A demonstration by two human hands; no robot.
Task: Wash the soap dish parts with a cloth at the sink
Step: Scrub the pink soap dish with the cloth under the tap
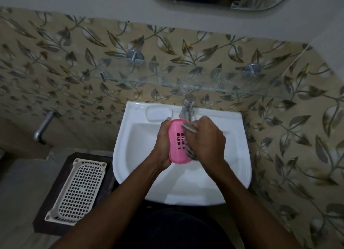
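One slotted pink soap dish part (174,139) is in play, held over the middle of the white sink (122,155) at the centre of the frame, just below the tap (188,107). The left hand (163,141) grips it from its left edge, fingers curled round the rim, and the right hand (206,138) is closed round a bunched striped cloth (189,128), pressing it against the part's right side beside the slots. I judge the washing to be mid-way on this piece: cloth and plastic are in contact, but whether water is running or the surface is already clean cannot be told from this dim view. No second pink part is in sight, so any other pieces look to be still to do or lie out of view. Whether the pale oval shape (158,113) on the sink's ledge, upper left of the hands, is a moulded recess or a dish part is unclear. At lower left sits a white lattice basket (91,163).
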